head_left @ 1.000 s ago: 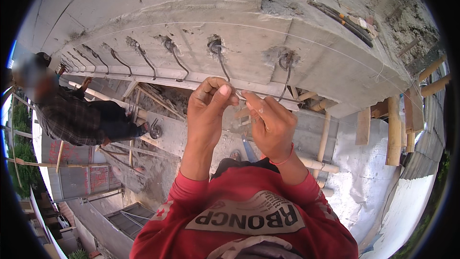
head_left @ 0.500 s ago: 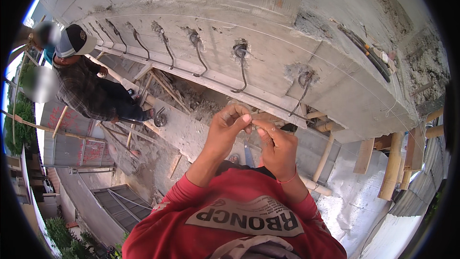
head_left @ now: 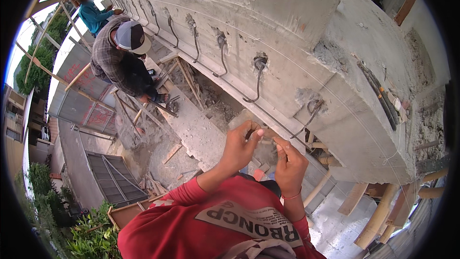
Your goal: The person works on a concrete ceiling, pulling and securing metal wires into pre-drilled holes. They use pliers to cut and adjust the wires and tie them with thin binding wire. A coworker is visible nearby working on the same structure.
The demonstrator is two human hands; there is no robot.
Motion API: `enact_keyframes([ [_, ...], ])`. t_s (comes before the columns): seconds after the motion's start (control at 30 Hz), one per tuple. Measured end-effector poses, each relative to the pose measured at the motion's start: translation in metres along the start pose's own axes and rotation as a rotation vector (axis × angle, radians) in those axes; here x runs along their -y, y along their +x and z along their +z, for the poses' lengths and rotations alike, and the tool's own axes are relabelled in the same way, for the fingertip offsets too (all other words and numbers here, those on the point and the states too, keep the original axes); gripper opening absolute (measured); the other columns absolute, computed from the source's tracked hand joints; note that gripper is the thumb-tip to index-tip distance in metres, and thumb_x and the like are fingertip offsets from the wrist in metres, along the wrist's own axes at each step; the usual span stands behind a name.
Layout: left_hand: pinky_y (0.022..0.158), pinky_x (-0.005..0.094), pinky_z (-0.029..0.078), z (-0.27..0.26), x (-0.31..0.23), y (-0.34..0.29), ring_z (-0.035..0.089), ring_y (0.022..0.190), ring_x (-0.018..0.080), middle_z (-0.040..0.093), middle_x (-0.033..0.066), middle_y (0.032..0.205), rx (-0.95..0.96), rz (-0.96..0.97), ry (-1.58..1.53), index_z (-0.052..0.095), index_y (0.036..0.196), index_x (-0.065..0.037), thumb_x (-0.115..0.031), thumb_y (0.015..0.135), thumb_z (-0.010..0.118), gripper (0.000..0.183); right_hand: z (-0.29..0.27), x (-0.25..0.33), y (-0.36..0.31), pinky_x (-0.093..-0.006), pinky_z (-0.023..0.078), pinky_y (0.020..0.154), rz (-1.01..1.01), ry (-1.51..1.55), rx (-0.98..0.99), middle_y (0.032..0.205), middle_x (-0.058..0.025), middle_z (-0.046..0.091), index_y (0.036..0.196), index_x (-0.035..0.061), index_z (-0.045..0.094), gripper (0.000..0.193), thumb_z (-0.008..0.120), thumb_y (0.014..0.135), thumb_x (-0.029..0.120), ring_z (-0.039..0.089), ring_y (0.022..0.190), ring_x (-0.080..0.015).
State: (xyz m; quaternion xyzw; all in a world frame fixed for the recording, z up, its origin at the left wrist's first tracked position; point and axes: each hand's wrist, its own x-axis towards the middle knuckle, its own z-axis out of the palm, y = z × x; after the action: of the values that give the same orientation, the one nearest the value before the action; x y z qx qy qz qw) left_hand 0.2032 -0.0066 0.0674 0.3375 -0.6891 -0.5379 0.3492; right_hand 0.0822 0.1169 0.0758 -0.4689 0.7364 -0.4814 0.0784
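Observation:
My left hand [head_left: 242,146] is raised in front of my red shirt, thumb and forefinger pinched together. Close on its right, my right hand [head_left: 291,167] makes a similar pinch, with a thin red band at the wrist. Whatever lies in the fingertips is too thin or small to make out. Beyond the hands runs a grey concrete beam [head_left: 282,74] with bent steel bars [head_left: 259,77] sticking out of chipped holes. A long straight steel bar [head_left: 227,88] passes along their lower ends, above a pale ledge.
A person in a cap [head_left: 125,52] crouches on the walkway [head_left: 199,132] at the left; another person in teal [head_left: 93,17] is farther back. Long-handled tools [head_left: 378,93] lie on the concrete at the right. Bamboo poles [head_left: 378,218] jut out below it. A thin string [head_left: 311,64] crosses the beam.
My view has turned, so the beam sits more tilted. My hands have moved a little apart, both still pinching. The person in the cap now bends lower, and the teal-clad person shows more fully.

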Motion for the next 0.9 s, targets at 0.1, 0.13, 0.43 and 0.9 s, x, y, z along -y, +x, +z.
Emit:
enact_keyframes([
  [0.1, 0.066, 0.0293, 0.051, 0.015, 0.005, -0.005, 0.063, 0.075, 0.0112, 0.067, 0.0052, 0.086, 0.026, -0.062, -0.065, 0.067, 0.104, 0.002, -0.018, 0.104, 0.072, 0.021, -0.013, -0.009, -0.002, -0.0386, 0.057, 0.078, 0.129, 0.123, 0.036, 0.1, -0.0135, 0.078, 0.119, 0.0042, 0.075, 0.021, 0.062, 0.103, 0.006, 0.075, 0.089, -0.0301],
  [0.13, 0.069, 0.029, 0.052, 0.021, 0.002, -0.005, 0.063, 0.079, 0.0113, 0.068, 0.0048, 0.091, 0.063, -0.066, -0.216, 0.067, 0.105, 0.002, -0.019, 0.103, 0.073, 0.022, -0.018, -0.011, -0.002, -0.0383, 0.057, 0.079, 0.178, 0.175, 0.049, 0.1, -0.0124, 0.079, 0.119, 0.0026, 0.075, 0.02, 0.061, 0.104, 0.007, 0.075, 0.089, -0.0288],
  [0.43, 0.076, 0.0287, 0.052, 0.057, 0.004, -0.019, 0.063, 0.083, 0.012, 0.068, 0.0037, 0.097, 0.182, -0.078, -0.569, 0.07, 0.105, -0.001, -0.019, 0.102, 0.075, 0.02, -0.069, -0.045, -0.002, -0.0233, 0.021, 0.047, 0.587, 0.903, 0.37, 0.063, 0.0104, 0.037, 0.117, -0.0024, 0.07, 0.018, 0.063, 0.108, 0.012, 0.027, 0.05, 0.0001],
  [0.9, 0.074, 0.0287, 0.053, 0.077, 0.014, -0.021, 0.064, 0.076, 0.011, 0.068, 0.0027, 0.09, -0.098, -0.465, -0.788, 0.069, 0.103, -0.001, -0.023, 0.108, 0.066, 0.023, -0.07, -0.041, -0.002, -0.0368, 0.056, 0.09, 0.067, 0.168, 0.231, 0.116, -0.0189, 0.078, 0.125, -0.0027, 0.073, 0.026, 0.058, 0.105, 0.006, 0.076, 0.104, -0.0285],
])
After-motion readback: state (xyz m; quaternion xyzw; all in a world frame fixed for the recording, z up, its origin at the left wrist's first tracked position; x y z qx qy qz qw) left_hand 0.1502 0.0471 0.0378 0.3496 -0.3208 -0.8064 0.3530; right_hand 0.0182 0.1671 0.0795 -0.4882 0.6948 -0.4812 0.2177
